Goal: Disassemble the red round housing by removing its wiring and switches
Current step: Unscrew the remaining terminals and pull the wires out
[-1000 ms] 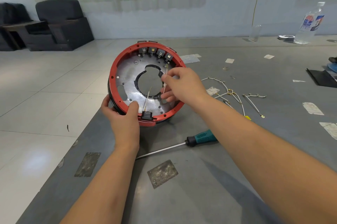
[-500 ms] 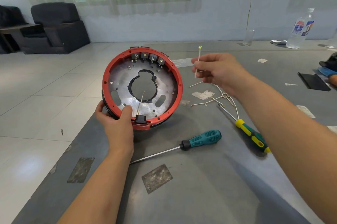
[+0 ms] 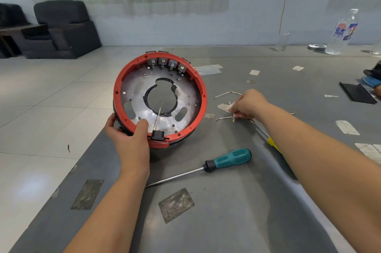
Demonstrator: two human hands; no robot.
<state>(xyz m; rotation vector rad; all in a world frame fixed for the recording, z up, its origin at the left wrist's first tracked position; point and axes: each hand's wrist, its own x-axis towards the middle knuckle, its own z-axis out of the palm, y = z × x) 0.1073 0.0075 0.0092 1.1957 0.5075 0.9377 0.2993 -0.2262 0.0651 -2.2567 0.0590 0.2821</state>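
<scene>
The red round housing (image 3: 201, 85) stands tilted on the grey table (image 3: 226, 211), its metal inner plate facing me. My left hand (image 3: 128, 139) grips its lower left rim, thumb inside. Several grey switches (image 3: 167, 64) sit in a row under the top rim. A black connector (image 3: 157, 135) with one thin wire (image 3: 158, 114) remains at the bottom rim. My right hand (image 3: 247, 104) is down on the table to the right, pinching a white wire (image 3: 230, 105) at the pile of loose wires (image 3: 226, 117).
A teal-handled screwdriver (image 3: 228, 159) lies in front of the housing. A yellow-handled screwdriver (image 3: 272, 143) lies partly under my right forearm. A water bottle (image 3: 342, 32) and a glass (image 3: 283, 41) stand at the far edge. The table's left edge drops to tiled floor.
My right hand pulled a white wire out of the housing, lifted it to the right, then lowered it onto the pile of loose wires. My left hand kept its hold on the rim.
</scene>
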